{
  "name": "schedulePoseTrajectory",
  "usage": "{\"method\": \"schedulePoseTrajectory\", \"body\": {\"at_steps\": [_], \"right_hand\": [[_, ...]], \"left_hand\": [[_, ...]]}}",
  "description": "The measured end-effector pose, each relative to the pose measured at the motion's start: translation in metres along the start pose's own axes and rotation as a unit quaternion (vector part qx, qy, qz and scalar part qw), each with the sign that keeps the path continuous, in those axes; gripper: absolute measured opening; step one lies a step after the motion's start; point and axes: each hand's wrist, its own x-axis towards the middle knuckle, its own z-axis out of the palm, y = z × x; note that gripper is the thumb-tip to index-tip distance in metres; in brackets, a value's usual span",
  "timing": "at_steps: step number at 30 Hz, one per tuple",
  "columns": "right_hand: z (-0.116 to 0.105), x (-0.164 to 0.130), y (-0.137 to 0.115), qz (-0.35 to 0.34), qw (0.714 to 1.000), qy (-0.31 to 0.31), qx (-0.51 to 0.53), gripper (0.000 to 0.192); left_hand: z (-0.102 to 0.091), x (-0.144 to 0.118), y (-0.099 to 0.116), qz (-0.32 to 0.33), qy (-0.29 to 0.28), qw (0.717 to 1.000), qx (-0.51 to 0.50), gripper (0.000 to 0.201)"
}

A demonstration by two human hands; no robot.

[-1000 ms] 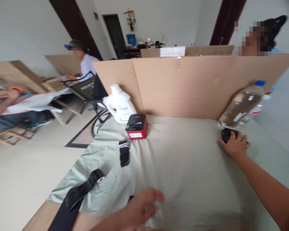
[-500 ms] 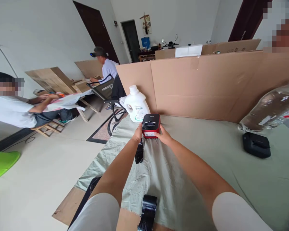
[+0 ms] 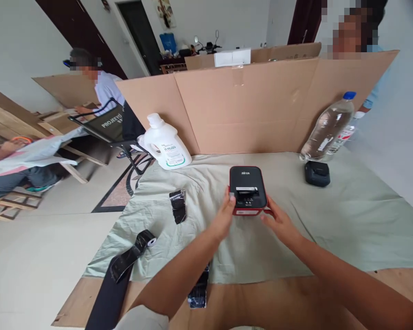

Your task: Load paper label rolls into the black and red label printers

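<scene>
Leaving white jug (image 3: pixel 170 145): red-black box (image 3: pixel 248 178)

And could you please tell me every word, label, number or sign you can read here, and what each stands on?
"PROJEEYO", on the chair; characters beneath too small to read.
Jug: label print too small to read.
Red device: top marks and front label too small to read.
Small bottle: label too blurred to read.
Rear carton: printed marks too small to read.

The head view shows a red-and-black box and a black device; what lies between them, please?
In the head view, only green cloth lies between the red-and-black box and black device.
</scene>
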Motion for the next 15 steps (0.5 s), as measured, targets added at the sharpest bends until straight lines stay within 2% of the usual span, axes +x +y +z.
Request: {"method": "schedulePoseTrajectory", "body": {"at_steps": [3,7,9,12,15], "right_hand": [[-0.019,-0.056,0.007,0.043,0.999,0.022,-0.001,0.073],[-0.020,-0.097,0.014,0.067,0.996,0.045,-0.039,0.073],[-0.017,-0.102,0.013,0.066,0.995,0.044,-0.062,0.071],[-0.016,-0.096,0.003,0.041,0.992,0.063,-0.099,0.069],[-0.018,-0.078,-0.010,-0.046,0.983,0.098,-0.146,0.067]], "left_hand": [[0.031,-0.039,-0.021,-0.067,0.001,0.997,-0.022,0.072],[0.045,-0.069,-0.041,-0.085,0.002,0.996,-0.020,0.072],[0.043,-0.075,-0.043,-0.078,0.000,0.997,-0.013,0.070],[0.037,-0.071,-0.039,-0.060,0.000,0.998,-0.001,0.066],[0.027,-0.056,-0.031,-0.037,-0.016,0.999,0.001,0.064]]}}
